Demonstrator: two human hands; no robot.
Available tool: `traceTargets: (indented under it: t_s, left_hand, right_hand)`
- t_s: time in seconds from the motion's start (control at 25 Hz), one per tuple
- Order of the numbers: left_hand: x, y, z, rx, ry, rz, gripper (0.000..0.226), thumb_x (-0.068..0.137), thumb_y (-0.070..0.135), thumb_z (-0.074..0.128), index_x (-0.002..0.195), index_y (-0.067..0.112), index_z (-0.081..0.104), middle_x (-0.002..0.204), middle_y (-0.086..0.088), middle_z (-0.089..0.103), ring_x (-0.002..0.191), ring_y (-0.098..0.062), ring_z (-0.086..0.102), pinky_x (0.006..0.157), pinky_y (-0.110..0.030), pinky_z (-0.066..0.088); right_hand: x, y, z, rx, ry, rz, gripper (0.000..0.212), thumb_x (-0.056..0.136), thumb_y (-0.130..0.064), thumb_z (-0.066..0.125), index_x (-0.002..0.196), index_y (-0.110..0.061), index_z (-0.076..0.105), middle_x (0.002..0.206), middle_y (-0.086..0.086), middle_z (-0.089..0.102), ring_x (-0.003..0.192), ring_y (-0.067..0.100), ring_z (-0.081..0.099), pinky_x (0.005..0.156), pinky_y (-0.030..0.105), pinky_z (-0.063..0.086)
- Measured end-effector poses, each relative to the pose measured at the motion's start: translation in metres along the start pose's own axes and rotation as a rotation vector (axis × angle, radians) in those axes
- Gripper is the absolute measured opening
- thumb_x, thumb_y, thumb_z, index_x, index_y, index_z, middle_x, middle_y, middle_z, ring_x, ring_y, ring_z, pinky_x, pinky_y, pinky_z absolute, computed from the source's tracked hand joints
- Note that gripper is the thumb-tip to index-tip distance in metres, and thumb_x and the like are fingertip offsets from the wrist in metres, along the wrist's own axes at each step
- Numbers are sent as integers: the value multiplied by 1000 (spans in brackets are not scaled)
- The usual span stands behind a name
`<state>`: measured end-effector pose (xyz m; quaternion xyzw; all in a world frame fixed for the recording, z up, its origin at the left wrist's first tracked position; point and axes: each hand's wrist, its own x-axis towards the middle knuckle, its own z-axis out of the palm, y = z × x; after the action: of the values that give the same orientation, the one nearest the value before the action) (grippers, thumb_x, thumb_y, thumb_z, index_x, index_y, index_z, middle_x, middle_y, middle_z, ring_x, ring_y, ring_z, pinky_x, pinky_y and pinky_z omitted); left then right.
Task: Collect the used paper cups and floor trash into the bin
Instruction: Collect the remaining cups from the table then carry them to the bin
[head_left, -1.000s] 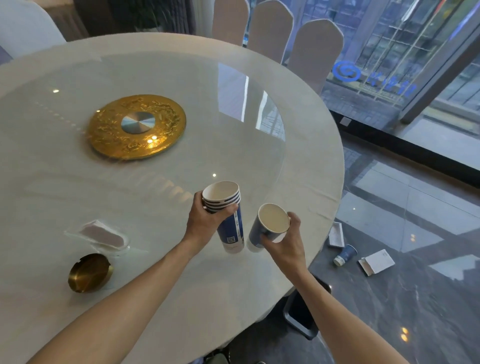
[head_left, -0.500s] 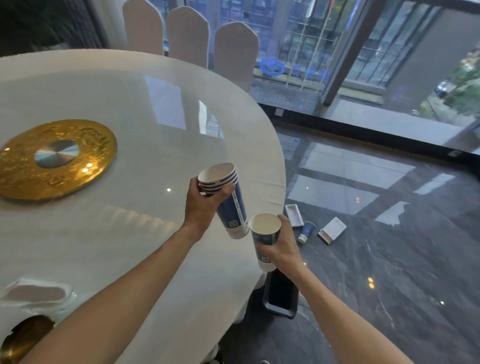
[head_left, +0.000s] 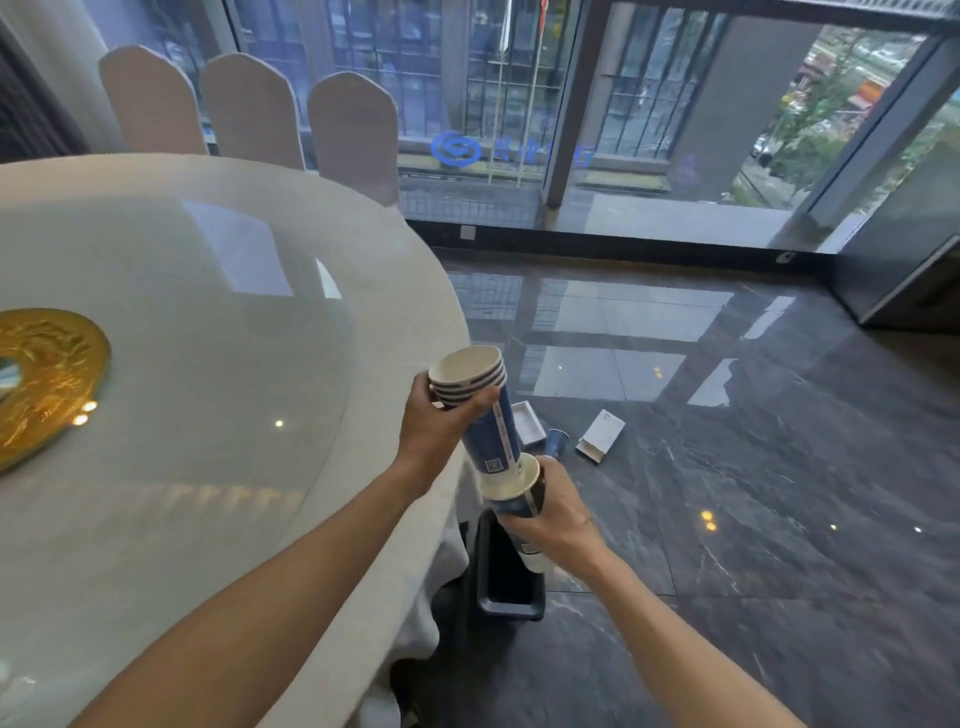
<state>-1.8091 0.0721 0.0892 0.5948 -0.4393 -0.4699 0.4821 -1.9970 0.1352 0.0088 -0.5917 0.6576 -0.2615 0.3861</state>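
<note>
**A:** From the head camera, what step are you on?

**B:** Nesting. My left hand (head_left: 434, 434) has its grip wrapped round the stack of cups (head_left: 480, 410), fingers curled just under the rims, stack tilted. Its bottom end sits inside the mouth of the single cup (head_left: 517, 496), which my right hand (head_left: 561, 519) holds with fingers closed round the blue wall. Both are off the edge of the tabletop (head_left: 208, 364), out over the floor.

**A:** And the bin?

**B:** The dark bin (head_left: 506, 582) stands on the floor right below my hands, against the tablecloth. I can't see what's in it; my hands and the cups cover most of the opening.

**A:** What does the next move call for?

**B:** I'd judge: push the stack fully home so it's one bundle, then lower it straight down and release over the opening. The stack leans, so it could catch the rim if I let go early.

**A:** Anything left after that?

**B:** Floor trash. A blue cup (head_left: 556, 441) lies near the table's skirt, a flat white tray-like piece (head_left: 530, 423) just beside it, and an open white box (head_left: 600, 435) a little further out. None is in the bin yet.
</note>
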Motion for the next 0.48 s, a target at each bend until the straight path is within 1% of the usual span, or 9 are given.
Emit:
traceTargets:
  t_s: [0.08, 0.16, 0.24, 0.28, 0.36, 0.4, 0.48]
  left_hand:
    - [-13, -6, 25, 2, -47, -25, 69, 75, 34, 91, 132, 13, 57, 121, 2, 68, 110, -13, 66, 74, -14, 52]
    - [-26, -12, 50, 25, -96, -50, 69, 73, 33, 93, 130, 14, 58, 119, 3, 70, 107, -10, 67, 80, -19, 54]
    - [-38, -22, 72, 56, -140, -63, 69, 71, 29, 95, 128, 15, 58, 117, 3, 71, 107, -11, 68, 87, -25, 56]
    - [-44, -26, 84, 65, -166, -74, 69, 70, 27, 95, 127, 16, 59, 116, 3, 71, 108, -12, 69, 89, -26, 57]
    - [-54, -37, 103, 87, -228, -104, 70, 69, 27, 96, 128, 17, 59, 116, 4, 73, 108, -10, 70, 86, -21, 56]
    - [-59, -42, 112, 102, -247, -119, 71, 68, 30, 96, 127, 19, 59, 115, 5, 73, 107, -8, 70, 84, -18, 55]
    - [-66, -52, 124, 113, -237, -130, 75, 63, 45, 96, 125, 24, 60, 115, 6, 74, 107, -7, 70, 88, -22, 57]
  right_hand:
    - [-7, 9, -15, 41, 3, 4, 70, 62, -44, 89, 119, -46, 48, 110, -16, 63, 100, 4, 66, 86, 40, 60]
    - [-13, 19, -31, 94, 14, 28, 71, 61, -47, 90, 118, -45, 48, 108, -14, 67, 98, 5, 69, 86, 42, 61]
    - [-16, 29, -47, 147, 21, 36, 71, 61, -46, 91, 119, -44, 49, 107, -13, 69, 98, 5, 70, 86, 43, 61]
    - [-17, 34, -55, 169, 26, 36, 71, 61, -44, 91, 119, -43, 50, 107, -12, 70, 98, 5, 70, 87, 43, 61]
    - [-20, 45, -72, 213, 18, 41, 67, 63, -37, 92, 118, -39, 53, 107, -10, 71, 98, 6, 72, 87, 44, 62]
    - [-21, 49, -79, 234, 8, 44, 67, 64, -33, 92, 118, -36, 53, 108, -9, 71, 97, 6, 72, 87, 45, 62]
    - [-25, 58, -90, 261, -10, 41, 68, 64, -31, 92, 121, -32, 54, 110, -6, 71, 99, 7, 72, 87, 44, 63]
